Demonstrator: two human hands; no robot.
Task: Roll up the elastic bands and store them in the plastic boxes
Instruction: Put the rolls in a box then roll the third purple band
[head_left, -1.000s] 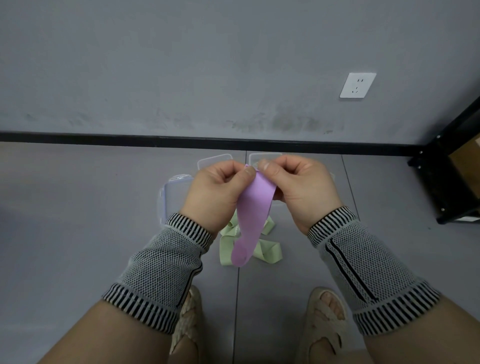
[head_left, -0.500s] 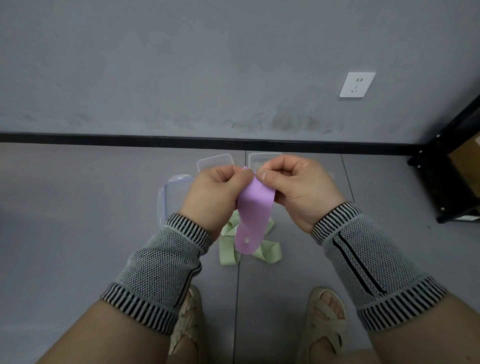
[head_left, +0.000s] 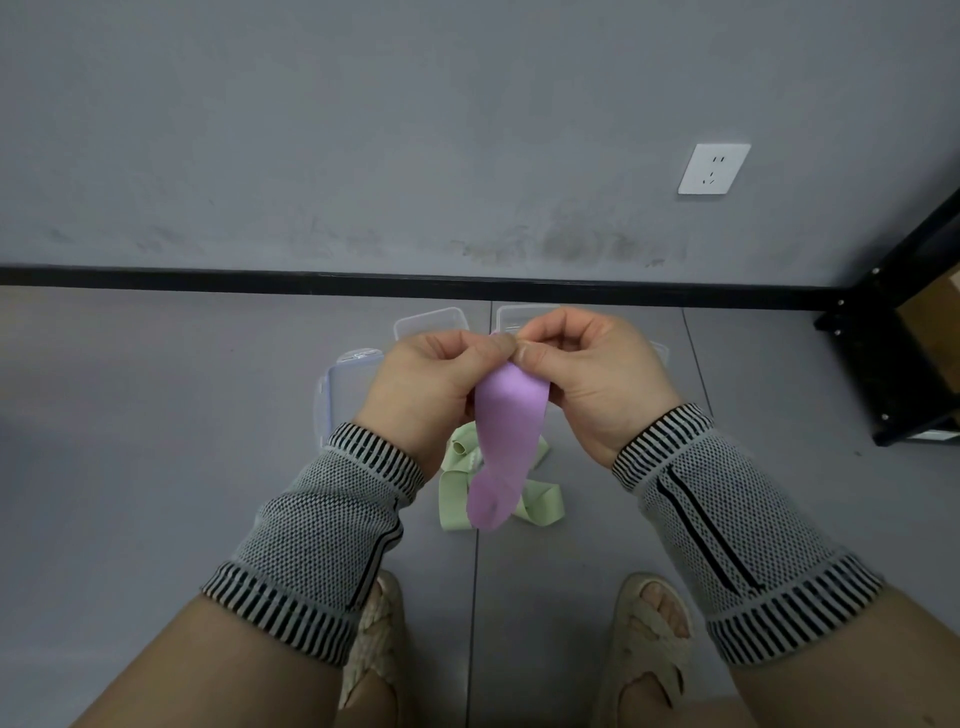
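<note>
Purple band (head_left: 506, 447): top end pinched between left hand (head_left: 434, 387) and right hand (head_left: 592, 382), remainder hanging below both, above green band (head_left: 452, 499) on floor.

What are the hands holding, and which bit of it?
Both hands, left hand and right hand, pinch the purple elastic band at its top end; the rest hangs down loose.

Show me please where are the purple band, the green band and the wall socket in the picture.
purple band (head_left: 506, 441): head view, middle of the hanging strip below both hands.
green band (head_left: 543, 501): head view, right loop lying on the floor.
wall socket (head_left: 713, 169): head view, centre of the white plate.
</note>
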